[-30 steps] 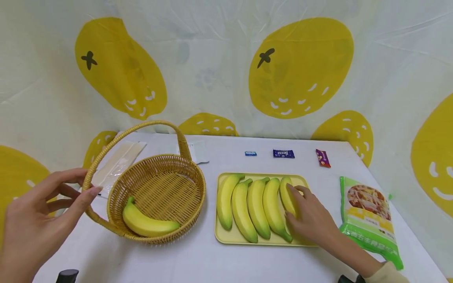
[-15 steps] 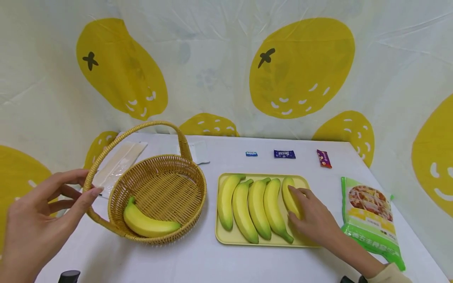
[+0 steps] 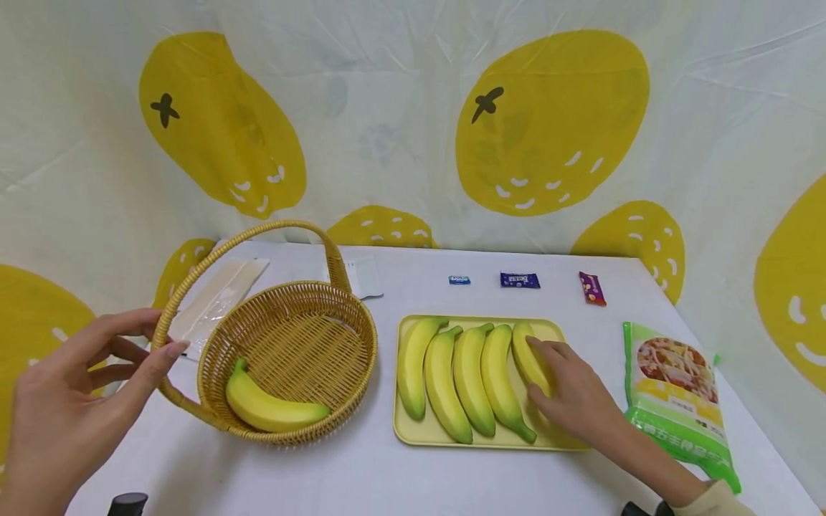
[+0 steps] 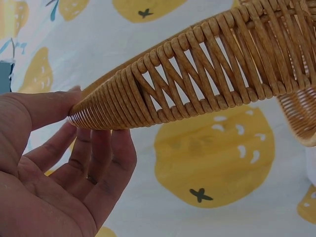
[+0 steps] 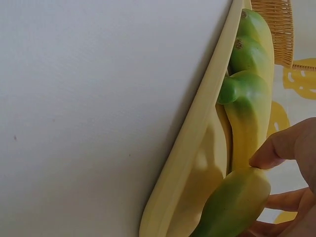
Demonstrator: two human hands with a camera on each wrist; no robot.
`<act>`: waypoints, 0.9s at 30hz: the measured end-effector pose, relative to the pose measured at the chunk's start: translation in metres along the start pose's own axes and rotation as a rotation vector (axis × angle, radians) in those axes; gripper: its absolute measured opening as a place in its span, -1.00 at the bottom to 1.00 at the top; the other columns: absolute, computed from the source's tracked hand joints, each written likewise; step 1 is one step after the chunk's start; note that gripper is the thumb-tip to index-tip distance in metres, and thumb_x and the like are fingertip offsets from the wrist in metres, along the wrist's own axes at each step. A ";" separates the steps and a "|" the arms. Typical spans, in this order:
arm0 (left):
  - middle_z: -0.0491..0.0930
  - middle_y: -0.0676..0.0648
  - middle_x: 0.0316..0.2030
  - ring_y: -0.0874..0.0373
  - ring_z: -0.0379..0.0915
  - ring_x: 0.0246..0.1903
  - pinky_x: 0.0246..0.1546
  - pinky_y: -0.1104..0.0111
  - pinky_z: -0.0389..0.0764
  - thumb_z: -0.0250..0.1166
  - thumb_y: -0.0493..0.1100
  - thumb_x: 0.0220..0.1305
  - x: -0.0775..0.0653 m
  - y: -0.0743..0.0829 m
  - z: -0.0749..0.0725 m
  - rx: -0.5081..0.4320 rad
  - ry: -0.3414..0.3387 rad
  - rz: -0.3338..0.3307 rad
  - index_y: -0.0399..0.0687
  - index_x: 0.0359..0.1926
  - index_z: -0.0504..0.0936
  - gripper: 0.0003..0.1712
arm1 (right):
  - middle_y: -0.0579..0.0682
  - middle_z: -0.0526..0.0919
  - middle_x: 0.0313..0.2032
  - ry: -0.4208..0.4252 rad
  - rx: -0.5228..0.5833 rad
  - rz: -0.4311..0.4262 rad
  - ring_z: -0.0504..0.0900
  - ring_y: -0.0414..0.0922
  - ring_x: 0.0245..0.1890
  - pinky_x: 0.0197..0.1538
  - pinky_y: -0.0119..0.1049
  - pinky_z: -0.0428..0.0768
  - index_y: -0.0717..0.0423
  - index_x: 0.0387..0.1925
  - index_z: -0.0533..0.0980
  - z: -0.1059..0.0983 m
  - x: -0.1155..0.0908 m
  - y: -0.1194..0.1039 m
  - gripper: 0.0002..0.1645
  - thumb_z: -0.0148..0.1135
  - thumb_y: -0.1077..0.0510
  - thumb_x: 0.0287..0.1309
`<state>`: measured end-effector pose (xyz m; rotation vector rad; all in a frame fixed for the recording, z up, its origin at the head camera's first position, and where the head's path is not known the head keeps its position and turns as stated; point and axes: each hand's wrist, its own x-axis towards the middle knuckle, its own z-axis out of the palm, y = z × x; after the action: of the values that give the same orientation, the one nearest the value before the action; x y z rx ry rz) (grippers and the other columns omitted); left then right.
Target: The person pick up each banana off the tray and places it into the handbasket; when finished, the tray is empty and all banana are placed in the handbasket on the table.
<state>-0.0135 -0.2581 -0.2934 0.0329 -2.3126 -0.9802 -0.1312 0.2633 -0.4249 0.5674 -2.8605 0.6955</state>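
My left hand (image 3: 84, 394) pinches the handle (image 4: 168, 74) of a round woven basket (image 3: 364, 337) between thumb and fingers. One yellow banana (image 3: 274, 408) with green ends lies inside, against the near left wall. To the right, a pale yellow rectangular tray (image 3: 409, 430) bears several bananas side by side. My right hand (image 3: 574, 394) is over the tray's right part, holding the rightmost banana (image 3: 530, 362). In the right wrist view the thumb is on one side of that banana (image 5: 237, 202) and the fingers are on the other; its lower end is partly hidden in the head view.
A green and white food bag (image 3: 674, 401) lies right of the tray. Behind it are three small wrapped snacks: a light blue one (image 3: 459, 280), a dark blue one (image 3: 519, 280) and a purple one (image 3: 591, 288). Clear flat packets (image 3: 222, 287) lie behind the basket.
My right hand and the rightmost banana shift very slightly to the right on the tray. My left hand stays at the basket handle.
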 end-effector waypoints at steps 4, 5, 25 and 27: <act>0.71 0.08 -0.24 0.34 0.57 -0.40 -0.18 0.71 0.59 0.61 -0.49 0.06 0.000 0.001 0.000 0.001 0.008 -0.009 -0.12 0.10 0.78 -0.46 | 0.32 0.58 0.17 0.009 0.000 -0.012 0.63 0.30 0.07 0.06 0.31 0.66 0.27 0.43 0.43 -0.004 0.001 0.000 -0.15 0.46 0.26 0.08; 0.71 0.08 -0.24 0.33 0.57 -0.40 -0.18 0.71 0.59 0.61 -0.49 0.06 0.000 0.002 0.000 -0.001 0.009 -0.013 -0.12 0.10 0.78 -0.46 | 0.33 0.57 0.17 0.010 0.001 -0.014 0.63 0.30 0.07 0.06 0.31 0.66 0.28 0.43 0.43 -0.005 0.002 -0.001 -0.15 0.46 0.26 0.08; 0.71 0.08 -0.24 0.34 0.57 -0.39 -0.18 0.71 0.59 0.61 -0.50 0.05 0.000 0.001 -0.001 0.000 0.010 -0.013 -0.12 0.09 0.78 -0.45 | 0.30 0.55 0.21 0.054 0.030 -0.096 0.59 0.24 0.10 0.12 0.28 0.62 0.24 0.47 0.40 -0.021 0.022 -0.013 -0.13 0.42 0.32 0.10; 0.71 0.08 -0.24 0.35 0.57 -0.39 -0.18 0.72 0.59 0.62 -0.49 0.05 0.000 0.001 0.000 0.003 0.010 -0.010 -0.12 0.09 0.78 -0.45 | 0.30 0.55 0.21 0.050 0.035 -0.104 0.58 0.24 0.12 0.15 0.28 0.60 0.22 0.48 0.40 -0.023 0.024 -0.016 -0.14 0.41 0.32 0.11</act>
<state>-0.0132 -0.2576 -0.2926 0.0509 -2.3072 -0.9800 -0.1461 0.2525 -0.3926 0.6881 -2.7551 0.7335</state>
